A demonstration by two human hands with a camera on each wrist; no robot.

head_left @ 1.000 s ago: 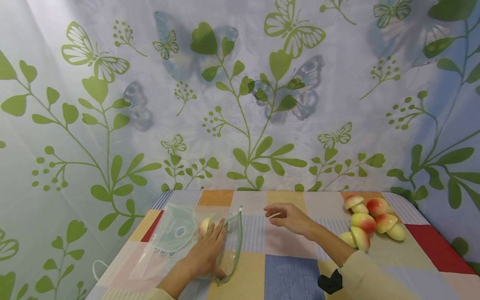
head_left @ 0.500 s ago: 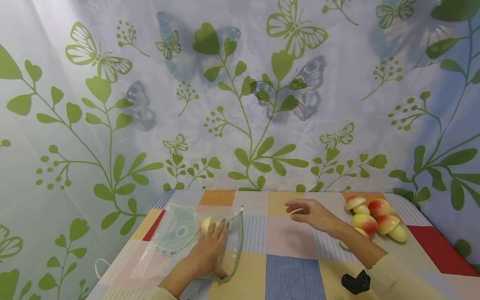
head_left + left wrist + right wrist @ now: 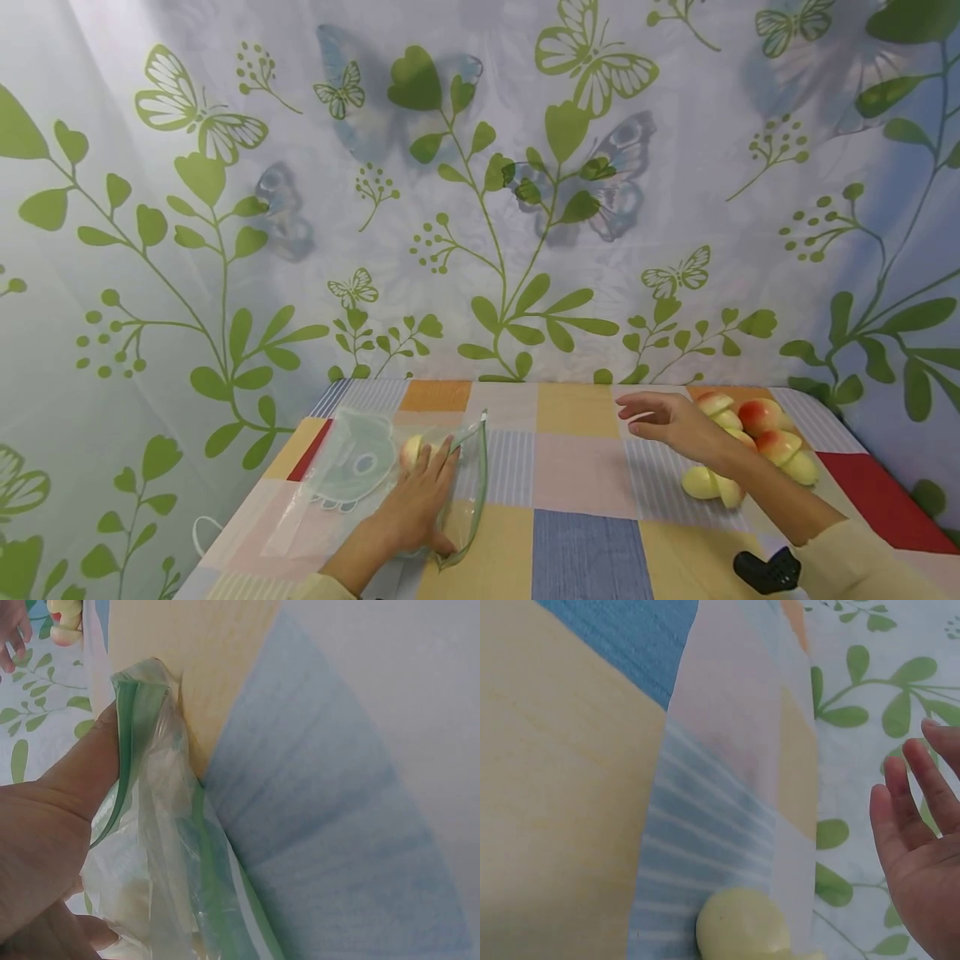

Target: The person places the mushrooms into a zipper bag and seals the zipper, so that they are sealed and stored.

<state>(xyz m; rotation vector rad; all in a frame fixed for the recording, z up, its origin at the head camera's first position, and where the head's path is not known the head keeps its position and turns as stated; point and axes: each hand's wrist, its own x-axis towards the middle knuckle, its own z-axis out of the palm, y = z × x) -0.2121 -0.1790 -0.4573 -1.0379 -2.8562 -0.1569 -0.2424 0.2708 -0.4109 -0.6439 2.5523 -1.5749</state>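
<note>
A clear zip bag (image 3: 352,454) with a pale green cartoon print and a green zip edge lies on the left of the table. My left hand (image 3: 416,504) rests on it, fingers stretched out, the thumb at the green zip strip (image 3: 129,742). A toy mushroom (image 3: 410,452) with a red and yellow cap shows at the bag, partly behind the fingers. To the right, my right hand (image 3: 678,427) hovers with loosely bent fingers and nothing in them. It overlaps a group of toy mushrooms (image 3: 778,447); the pale stem of one (image 3: 742,926) appears below the hand in the right wrist view.
A patchwork cloth (image 3: 585,542) covers the table. Behind it hangs a curtain (image 3: 480,250) with leaves and butterflies. A white loop (image 3: 199,533) shows past the table's left edge, and a black strap piece (image 3: 767,571) sits by the right sleeve.
My right hand has travelled rightward from mid-table to the toy mushrooms, staying empty. The left hand has kept its place on the bag.
</note>
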